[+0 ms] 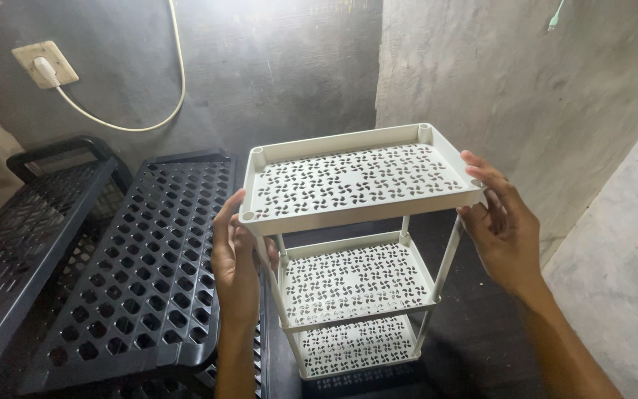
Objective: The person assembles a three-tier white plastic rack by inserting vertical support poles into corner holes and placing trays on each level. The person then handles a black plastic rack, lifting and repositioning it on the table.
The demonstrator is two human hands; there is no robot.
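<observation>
A white three-tier plastic rack [359, 244] is held upright between both hands, in front of a grey concrete wall [526, 89]. The left hand [236, 258] is closed around the top tray's near-left corner, fingers curled on its rim. The right hand [503, 225] is pressed against the right end, though its grip seems looser. The tray's long axis runs left to right between them. Dark perforated shelves [142, 273] are seen just beside the left hand.
</observation>
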